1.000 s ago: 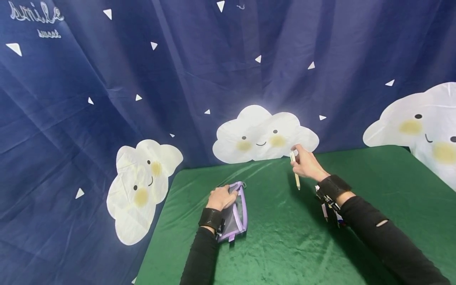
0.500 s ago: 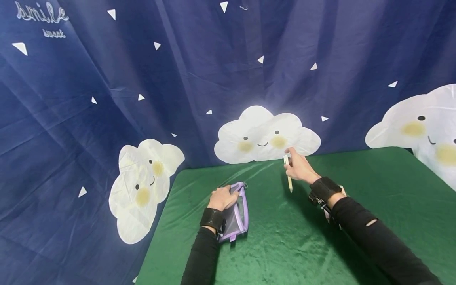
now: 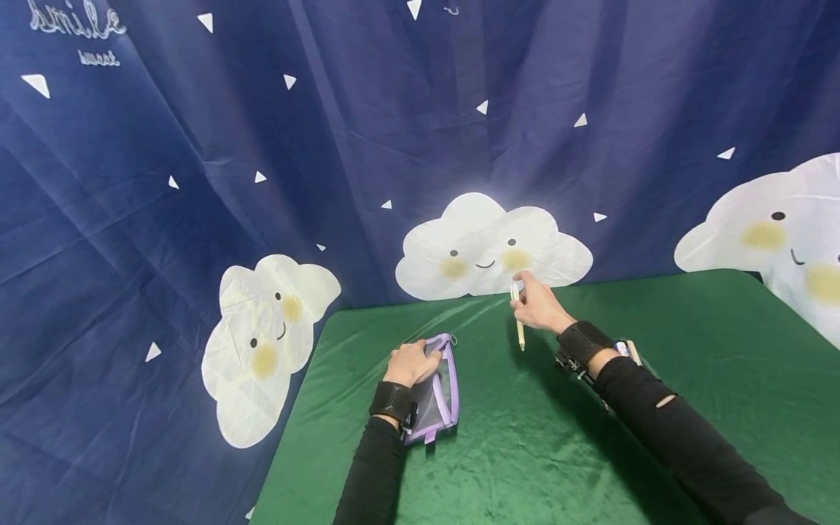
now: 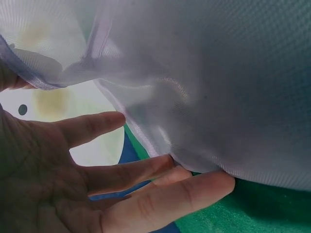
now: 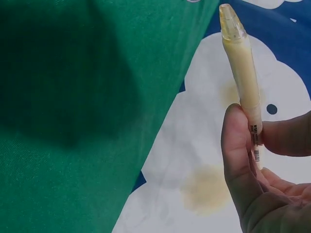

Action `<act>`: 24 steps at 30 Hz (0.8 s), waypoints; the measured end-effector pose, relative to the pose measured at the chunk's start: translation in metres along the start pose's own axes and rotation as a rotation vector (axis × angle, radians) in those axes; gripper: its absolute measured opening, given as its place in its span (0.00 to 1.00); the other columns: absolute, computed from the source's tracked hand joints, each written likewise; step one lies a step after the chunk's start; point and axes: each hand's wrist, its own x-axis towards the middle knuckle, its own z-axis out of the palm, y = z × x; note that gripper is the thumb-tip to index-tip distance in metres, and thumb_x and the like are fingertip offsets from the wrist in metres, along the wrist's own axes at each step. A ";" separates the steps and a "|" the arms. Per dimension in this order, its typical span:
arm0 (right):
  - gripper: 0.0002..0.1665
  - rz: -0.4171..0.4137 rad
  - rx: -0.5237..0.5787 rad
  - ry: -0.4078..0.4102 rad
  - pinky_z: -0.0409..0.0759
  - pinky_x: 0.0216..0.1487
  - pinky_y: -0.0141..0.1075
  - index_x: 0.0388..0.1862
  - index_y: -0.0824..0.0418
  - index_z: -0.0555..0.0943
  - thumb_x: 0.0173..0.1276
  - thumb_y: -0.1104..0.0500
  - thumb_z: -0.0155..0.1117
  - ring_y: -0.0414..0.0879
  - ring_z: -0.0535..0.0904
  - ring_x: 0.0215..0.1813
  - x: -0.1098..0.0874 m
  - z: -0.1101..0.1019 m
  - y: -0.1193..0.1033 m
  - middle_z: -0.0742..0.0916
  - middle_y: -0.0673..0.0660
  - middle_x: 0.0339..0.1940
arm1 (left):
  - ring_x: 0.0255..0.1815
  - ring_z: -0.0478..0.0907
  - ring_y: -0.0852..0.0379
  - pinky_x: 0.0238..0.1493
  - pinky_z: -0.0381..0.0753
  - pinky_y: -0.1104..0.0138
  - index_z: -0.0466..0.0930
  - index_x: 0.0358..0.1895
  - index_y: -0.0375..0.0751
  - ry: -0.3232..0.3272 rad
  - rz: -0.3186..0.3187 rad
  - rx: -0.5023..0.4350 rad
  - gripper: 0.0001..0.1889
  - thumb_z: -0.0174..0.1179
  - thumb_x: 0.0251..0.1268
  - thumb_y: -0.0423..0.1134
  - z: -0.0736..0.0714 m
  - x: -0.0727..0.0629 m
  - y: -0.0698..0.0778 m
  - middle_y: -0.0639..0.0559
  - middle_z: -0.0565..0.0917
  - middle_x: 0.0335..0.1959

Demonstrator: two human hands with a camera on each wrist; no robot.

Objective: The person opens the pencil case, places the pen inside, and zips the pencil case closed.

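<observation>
At six o'clock in the head view, the pouch (image 3: pixel 429 401) is sheer, finely ribbed mesh edged in smooth cloth trim (image 3: pixel 454 394). Toward four o'clock, the pen (image 5: pixel 247 77) looks like smooth plastic with a glossy clear tip (image 5: pixel 232 24). The tablecloth (image 3: pixel 512 437) has a velvety sheen; the curtain (image 3: pixel 394 109) at twelve o'clock is creased cloth.

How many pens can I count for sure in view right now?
1 for sure: the cream pen, pinched in the right hand above the green table. More may be hidden: small items show partly past the right sleeve, too covered to identify.
</observation>
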 end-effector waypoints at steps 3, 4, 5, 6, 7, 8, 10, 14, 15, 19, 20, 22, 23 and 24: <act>0.33 0.009 0.002 0.003 0.75 0.36 0.36 0.70 0.73 0.63 0.68 0.67 0.58 0.49 0.79 0.30 0.002 0.002 -0.001 0.87 0.63 0.33 | 0.69 0.72 0.28 0.69 0.70 0.41 0.72 0.72 0.36 -0.016 -0.008 0.010 0.34 0.47 0.69 0.55 0.001 0.001 0.000 0.31 0.76 0.69; 0.33 0.010 0.005 0.001 0.74 0.35 0.36 0.70 0.73 0.63 0.68 0.67 0.58 0.49 0.79 0.30 0.002 0.003 -0.001 0.86 0.63 0.32 | 0.69 0.72 0.27 0.69 0.70 0.41 0.71 0.72 0.36 -0.020 -0.011 0.013 0.34 0.47 0.70 0.55 0.002 0.001 0.000 0.31 0.76 0.69; 0.33 0.011 0.007 0.001 0.74 0.35 0.36 0.71 0.73 0.63 0.68 0.67 0.58 0.48 0.78 0.30 0.003 0.005 -0.001 0.86 0.63 0.32 | 0.69 0.72 0.27 0.69 0.70 0.41 0.71 0.72 0.36 -0.024 -0.014 0.015 0.34 0.47 0.70 0.56 0.002 0.001 0.000 0.31 0.76 0.69; 0.33 0.014 0.011 0.000 0.74 0.35 0.35 0.71 0.73 0.63 0.68 0.67 0.58 0.48 0.78 0.29 0.004 0.006 -0.002 0.86 0.63 0.32 | 0.69 0.71 0.27 0.69 0.70 0.41 0.71 0.72 0.37 -0.027 -0.016 0.017 0.35 0.47 0.70 0.56 0.002 0.001 0.000 0.31 0.76 0.69; 0.34 0.016 0.017 -0.001 0.73 0.34 0.35 0.71 0.73 0.63 0.68 0.67 0.58 0.48 0.78 0.29 0.004 0.007 -0.003 0.85 0.63 0.32 | 0.69 0.71 0.27 0.69 0.70 0.41 0.71 0.72 0.37 -0.029 -0.020 0.017 0.35 0.47 0.70 0.56 0.002 0.001 0.000 0.31 0.76 0.69; 0.34 0.017 0.022 -0.005 0.73 0.34 0.35 0.72 0.74 0.63 0.68 0.67 0.58 0.48 0.78 0.29 0.005 0.008 -0.004 0.85 0.63 0.32 | 0.70 0.71 0.27 0.69 0.69 0.41 0.71 0.72 0.37 -0.031 -0.021 0.021 0.35 0.46 0.70 0.56 0.002 0.001 0.001 0.32 0.76 0.69; 0.35 0.015 0.035 -0.010 0.74 0.33 0.34 0.73 0.74 0.62 0.68 0.67 0.58 0.47 0.78 0.29 0.007 0.011 -0.005 0.85 0.64 0.33 | 0.69 0.71 0.26 0.69 0.70 0.40 0.71 0.73 0.37 -0.030 -0.025 0.023 0.35 0.46 0.70 0.56 0.001 0.001 0.001 0.31 0.76 0.70; 0.36 0.021 0.064 -0.023 0.75 0.31 0.34 0.74 0.74 0.61 0.69 0.68 0.58 0.46 0.79 0.27 0.011 0.016 -0.008 0.85 0.64 0.32 | 0.69 0.71 0.26 0.68 0.70 0.40 0.71 0.72 0.37 -0.028 -0.019 0.028 0.34 0.47 0.70 0.56 0.001 0.002 0.001 0.32 0.76 0.69; 0.36 0.025 0.078 -0.029 0.76 0.31 0.34 0.74 0.74 0.61 0.69 0.68 0.58 0.45 0.79 0.26 0.012 0.018 -0.009 0.85 0.63 0.32 | 0.68 0.71 0.26 0.68 0.70 0.40 0.71 0.72 0.38 -0.029 -0.018 0.027 0.34 0.47 0.70 0.56 0.001 0.002 0.002 0.32 0.76 0.69; 0.36 0.049 0.156 -0.049 0.84 0.31 0.36 0.75 0.72 0.59 0.70 0.68 0.58 0.45 0.80 0.25 0.014 0.024 -0.012 0.83 0.63 0.31 | 0.67 0.72 0.25 0.68 0.71 0.40 0.71 0.72 0.38 -0.036 -0.021 0.028 0.35 0.46 0.70 0.56 0.001 0.002 0.002 0.32 0.75 0.70; 0.37 0.053 0.177 -0.053 0.86 0.32 0.38 0.76 0.72 0.59 0.71 0.69 0.57 0.46 0.80 0.25 0.014 0.026 -0.013 0.82 0.63 0.31 | 0.67 0.72 0.25 0.67 0.71 0.40 0.72 0.72 0.38 -0.033 -0.020 0.026 0.34 0.47 0.69 0.56 0.001 0.002 0.002 0.31 0.76 0.69; 0.37 0.062 0.212 -0.055 0.88 0.35 0.42 0.76 0.71 0.58 0.71 0.69 0.58 0.46 0.80 0.25 0.014 0.030 -0.015 0.81 0.63 0.31 | 0.66 0.73 0.25 0.67 0.72 0.40 0.72 0.71 0.38 -0.026 -0.019 0.028 0.34 0.47 0.68 0.56 0.002 0.001 0.002 0.31 0.76 0.69; 0.37 0.070 0.228 -0.057 0.89 0.36 0.44 0.77 0.71 0.58 0.71 0.68 0.58 0.46 0.79 0.26 0.014 0.032 -0.016 0.81 0.63 0.31 | 0.66 0.73 0.26 0.66 0.72 0.40 0.73 0.71 0.38 -0.024 -0.017 0.031 0.34 0.47 0.68 0.56 0.002 0.001 0.002 0.31 0.77 0.68; 0.38 0.076 0.239 -0.057 0.89 0.38 0.45 0.77 0.70 0.58 0.71 0.68 0.58 0.47 0.79 0.26 0.014 0.034 -0.017 0.81 0.63 0.31 | 0.66 0.73 0.26 0.66 0.72 0.41 0.73 0.71 0.38 -0.021 -0.015 0.032 0.34 0.47 0.68 0.56 0.001 0.001 0.002 0.31 0.77 0.68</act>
